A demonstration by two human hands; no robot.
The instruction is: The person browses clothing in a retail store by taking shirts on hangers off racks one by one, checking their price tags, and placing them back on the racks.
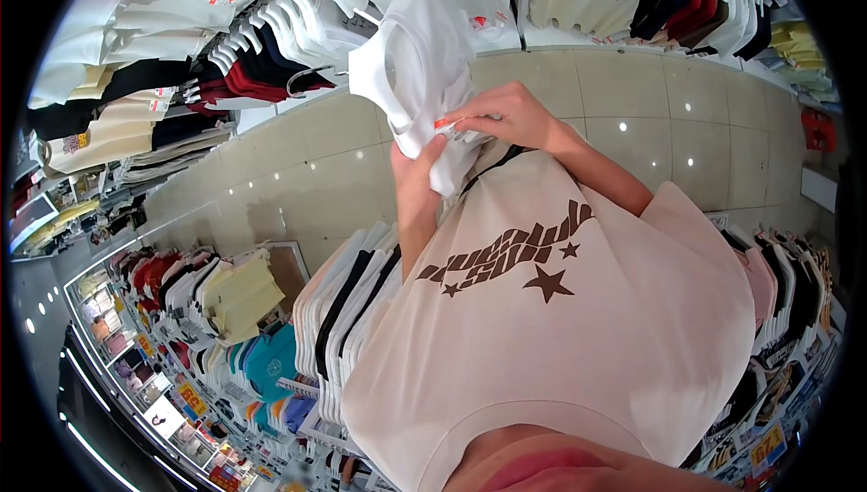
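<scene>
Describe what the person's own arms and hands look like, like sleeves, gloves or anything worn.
Both hands are bare: no gloves, rings or watch show on the left hand or the right hand. Both forearms are uncovered too. The right arm comes out of a short, loose sleeve of a pale pink T-shirt with dark brown lettering and stars printed on the chest. The left sleeve is hidden.

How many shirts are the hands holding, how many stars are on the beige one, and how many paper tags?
White shirt: 1
Beige shirt over the arm: 1
Dark stars on it: 3
Paper tag pinched by the hands: 1
Total: 6
</scene>
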